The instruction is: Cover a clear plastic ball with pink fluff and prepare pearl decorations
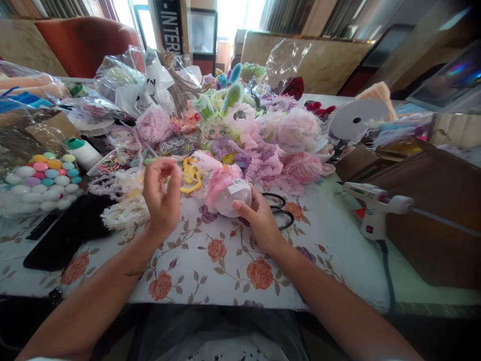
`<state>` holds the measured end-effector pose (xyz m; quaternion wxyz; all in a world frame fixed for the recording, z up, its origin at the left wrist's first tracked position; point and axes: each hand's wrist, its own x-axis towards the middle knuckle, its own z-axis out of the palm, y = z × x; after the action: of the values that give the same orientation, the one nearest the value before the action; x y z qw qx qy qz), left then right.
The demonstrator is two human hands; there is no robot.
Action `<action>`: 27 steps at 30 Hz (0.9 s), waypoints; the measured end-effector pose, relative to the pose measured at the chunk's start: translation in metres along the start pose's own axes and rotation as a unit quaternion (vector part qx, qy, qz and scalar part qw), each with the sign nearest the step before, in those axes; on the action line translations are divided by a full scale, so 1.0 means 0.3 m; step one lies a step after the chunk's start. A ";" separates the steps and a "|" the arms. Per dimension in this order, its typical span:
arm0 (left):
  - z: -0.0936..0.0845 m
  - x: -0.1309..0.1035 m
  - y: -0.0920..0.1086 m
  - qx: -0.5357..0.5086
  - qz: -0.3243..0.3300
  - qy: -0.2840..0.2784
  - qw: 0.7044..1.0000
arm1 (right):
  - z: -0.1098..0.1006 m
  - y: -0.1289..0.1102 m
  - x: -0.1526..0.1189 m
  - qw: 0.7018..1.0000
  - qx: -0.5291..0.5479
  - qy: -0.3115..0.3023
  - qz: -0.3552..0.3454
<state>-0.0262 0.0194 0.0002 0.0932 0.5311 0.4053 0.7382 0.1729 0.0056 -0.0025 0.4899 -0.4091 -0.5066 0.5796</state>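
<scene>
Head view: right hand (261, 220) grips the ball (227, 201) over the cloth (229, 273); pink fluff (218, 184) covers its far side, the near side bare. Left hand (163, 195) is curled, apart; I can't tell whether it pinches anything.

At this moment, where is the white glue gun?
In the head view, the white glue gun is on the right side, next to the brown cardboard and well to the right of the person's right hand.

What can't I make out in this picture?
All in the head view:
Black scissors: blades hidden behind the right hand.
White label on the ball: print too small.
Left hand: fingertips blurred; cannot tell whether they pinch anything.
Clear box: cut off by the right edge.
</scene>
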 end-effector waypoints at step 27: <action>0.013 -0.082 0.024 0.034 0.209 -0.334 0.918 | -0.007 -0.002 -0.015 1.000 -0.013 -0.004 -0.010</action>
<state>-0.0103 0.0027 -0.0119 0.0482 0.8222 0.2551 0.5065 0.1759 0.0016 -0.0024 0.4878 -0.4082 -0.5205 0.5697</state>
